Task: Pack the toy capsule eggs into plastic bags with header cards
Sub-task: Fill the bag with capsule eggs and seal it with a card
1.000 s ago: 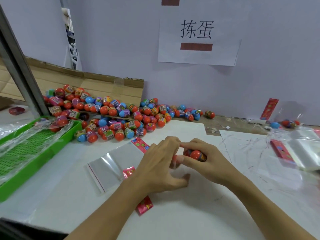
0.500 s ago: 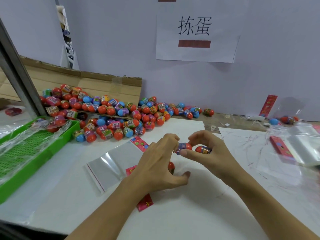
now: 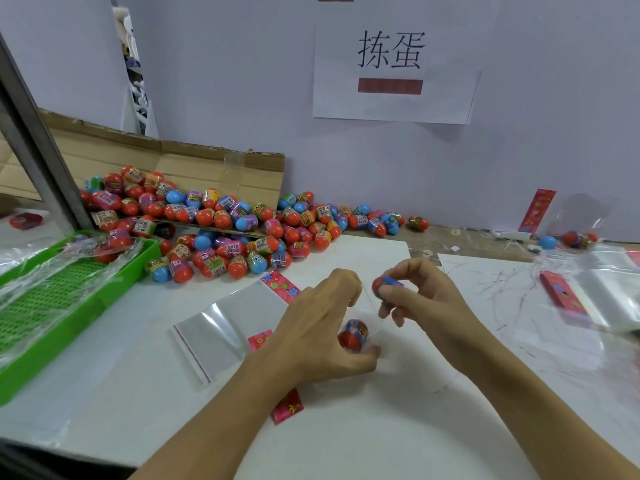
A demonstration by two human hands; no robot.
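Right hand (image 3: pixel 420 299) pinches a red-and-blue plastic capsule egg (image 3: pixel 383 285), red end toward 10 o'clock; left hand (image 3: pixel 317 327) curls round the clear plastic bag (image 3: pixel 370 306), bare white tabletop (image 3: pixel 363 427) at 6 o'clock.

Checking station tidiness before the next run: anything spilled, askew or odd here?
Yes. The capsule egg pile has spilled out of the flattened cardboard box onto the table, with a stray egg by the wall. Loose plastic film lies crumpled over the green tray. Red scribbles mark the white sheet at right.
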